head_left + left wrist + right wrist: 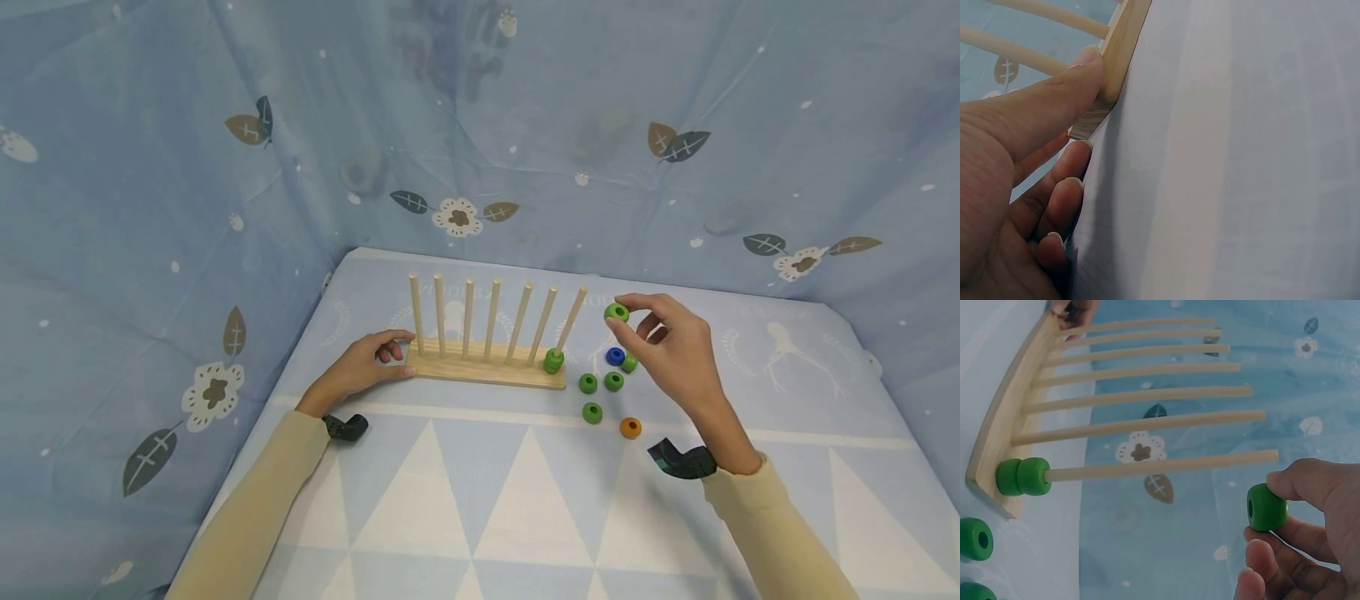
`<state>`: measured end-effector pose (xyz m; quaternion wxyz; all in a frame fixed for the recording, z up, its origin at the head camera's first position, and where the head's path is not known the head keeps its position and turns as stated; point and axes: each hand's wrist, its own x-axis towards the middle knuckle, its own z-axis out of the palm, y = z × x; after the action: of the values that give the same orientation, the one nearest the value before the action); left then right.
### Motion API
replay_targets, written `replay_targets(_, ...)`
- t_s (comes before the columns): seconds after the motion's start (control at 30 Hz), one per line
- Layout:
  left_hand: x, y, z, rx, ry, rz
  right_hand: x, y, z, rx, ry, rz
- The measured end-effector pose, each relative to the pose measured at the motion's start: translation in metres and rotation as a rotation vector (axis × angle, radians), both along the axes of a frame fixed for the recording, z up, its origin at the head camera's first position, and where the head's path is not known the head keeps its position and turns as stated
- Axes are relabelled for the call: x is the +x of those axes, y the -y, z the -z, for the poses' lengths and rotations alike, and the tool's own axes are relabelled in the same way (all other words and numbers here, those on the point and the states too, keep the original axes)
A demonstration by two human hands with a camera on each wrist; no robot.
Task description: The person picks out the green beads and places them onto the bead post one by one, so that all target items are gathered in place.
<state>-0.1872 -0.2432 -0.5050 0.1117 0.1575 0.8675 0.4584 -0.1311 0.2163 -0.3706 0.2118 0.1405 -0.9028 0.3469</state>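
Observation:
A wooden rack (480, 372) with several upright pegs stands on the table. Two green beads (1022, 477) are stacked at the foot of its rightmost peg (1166, 466). My left hand (365, 363) grips the rack's left end, thumb on the front edge and fingers behind, as the left wrist view shows. My right hand (672, 343) pinches a green bead (1267, 507) between thumb and fingertips. That bead is in the air beside the top of the rightmost peg, apart from it, its hole partly turned toward the peg.
Right of the rack lie several loose green beads (588, 383), a blue bead (615, 357) and an orange bead (631, 427). A patterned cloth (465, 467) covers the table. Blue fabric walls (480, 125) rise behind and at the sides.

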Motion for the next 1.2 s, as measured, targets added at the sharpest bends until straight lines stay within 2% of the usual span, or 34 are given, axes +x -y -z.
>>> replay_targets(0.53, -0.001, 0.001, 0.003, 0.013, -0.001, -0.002, -0.004, 0.006, -0.010, -0.019, -0.037, -0.031)
replay_targets(1.2, 0.000, -0.001, 0.000, 0.001, -0.005, -0.001, -0.010, 0.013, -0.022, -0.017, -0.056, -0.037)
